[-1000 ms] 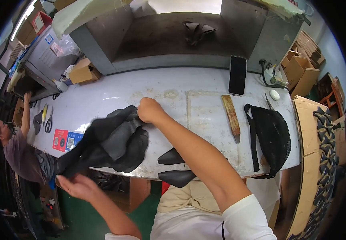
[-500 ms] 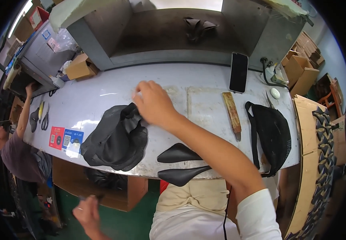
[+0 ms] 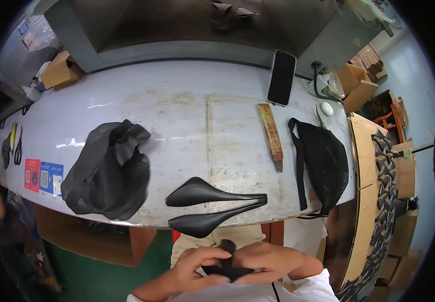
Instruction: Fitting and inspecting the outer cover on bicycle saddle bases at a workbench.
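Both hands have left the table (image 3: 187,105) and met below its near edge, the left hand (image 3: 192,266) and right hand (image 3: 268,261) grasping one small black piece (image 3: 226,259), so handling has shifted from the black pile (image 3: 108,171) to that piece.

The single head view looks steeply down from above onto the pale worktable (image 3: 177,110), edges bent by fisheye.

The person wears a white short-sleeved shirt (image 3: 298,289) and light khaki trousers (image 3: 212,241). Both forearms are bare; the left hand (image 3: 197,267) and right hand (image 3: 268,261) have no gloves.
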A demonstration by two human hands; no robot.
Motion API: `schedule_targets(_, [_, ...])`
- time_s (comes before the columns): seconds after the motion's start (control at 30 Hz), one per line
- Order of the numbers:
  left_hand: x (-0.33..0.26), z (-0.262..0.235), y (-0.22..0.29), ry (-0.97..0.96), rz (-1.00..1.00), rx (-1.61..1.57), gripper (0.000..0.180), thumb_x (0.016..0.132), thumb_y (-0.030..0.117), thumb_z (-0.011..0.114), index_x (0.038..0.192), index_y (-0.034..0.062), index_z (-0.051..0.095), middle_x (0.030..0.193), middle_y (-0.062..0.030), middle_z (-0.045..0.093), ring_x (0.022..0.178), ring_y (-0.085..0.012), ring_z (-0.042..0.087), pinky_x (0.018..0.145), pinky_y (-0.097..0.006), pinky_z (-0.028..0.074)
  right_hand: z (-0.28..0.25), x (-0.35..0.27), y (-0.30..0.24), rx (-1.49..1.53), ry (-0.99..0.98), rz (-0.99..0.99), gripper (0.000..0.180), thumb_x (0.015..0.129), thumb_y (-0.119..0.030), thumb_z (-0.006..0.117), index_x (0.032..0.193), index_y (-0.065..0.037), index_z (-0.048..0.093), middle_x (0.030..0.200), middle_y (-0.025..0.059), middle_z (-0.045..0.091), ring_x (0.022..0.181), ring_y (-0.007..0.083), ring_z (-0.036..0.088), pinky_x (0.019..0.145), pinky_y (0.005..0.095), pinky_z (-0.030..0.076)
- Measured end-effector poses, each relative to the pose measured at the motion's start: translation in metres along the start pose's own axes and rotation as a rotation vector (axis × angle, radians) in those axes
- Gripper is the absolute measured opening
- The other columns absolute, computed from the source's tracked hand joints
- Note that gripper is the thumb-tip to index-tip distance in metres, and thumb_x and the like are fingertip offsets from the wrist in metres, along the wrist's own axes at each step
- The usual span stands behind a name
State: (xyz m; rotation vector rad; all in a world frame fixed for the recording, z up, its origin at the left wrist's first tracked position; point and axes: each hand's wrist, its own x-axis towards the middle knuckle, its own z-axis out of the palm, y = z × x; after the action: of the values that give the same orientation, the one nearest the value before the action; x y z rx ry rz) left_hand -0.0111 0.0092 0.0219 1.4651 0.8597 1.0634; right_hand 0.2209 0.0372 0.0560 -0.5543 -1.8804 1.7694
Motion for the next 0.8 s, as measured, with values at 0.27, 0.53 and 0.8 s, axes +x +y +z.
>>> schedule_targets(0.27, [0.042, 0.000, -0.033, -1.088, -0.232, -0.363, 0.029, 0.085, 0.022, 0.076, 0.097, -0.0015, 0.065, 0.072, -0.0138, 0.064, 0.060, -0.0241, 0.059, 0.056, -0.032, 0.044, -0.015, -0.056, 0.001, 0.587, 0.146, -0.037, 0.031, 0.099, -0.018, 0.051, 0.101, 0.011, 0.058, 0.080, 0.0139, 0.064, 0.064, 0.0259, 0.057, 0.060, 0.0373, 0.044])
schedule_targets(0.53, [0.049, 0.007, -0.027, -0.871, -0.039, -0.449, 0.024, 0.087, 0.017, 0.074, 0.091, -0.0047, 0.066, 0.088, -0.0166, 0.067, 0.082, -0.0304, 0.062, 0.070, -0.037, 0.047, -0.031, -0.061, -0.017, 0.338, 0.346, -0.278, 0.028, 0.096, -0.014, 0.057, 0.088, 0.013, 0.058, 0.077, 0.0252, 0.065, 0.063, 0.0376, 0.065, 0.057, 0.0488, 0.052])
schedule_targets(0.8, [0.052, -0.006, -0.021, -0.774, -0.428, -0.509, 0.024, 0.080, 0.009, 0.080, 0.095, -0.0057, 0.068, 0.074, -0.0090, 0.069, 0.062, -0.0132, 0.063, 0.056, -0.026, 0.045, -0.031, -0.076, -0.013, 0.553, 0.481, -0.070, 0.031, 0.096, -0.021, 0.059, 0.096, 0.010, 0.056, 0.065, 0.0203, 0.062, 0.045, 0.0260, 0.056, 0.042, 0.0379, 0.045])
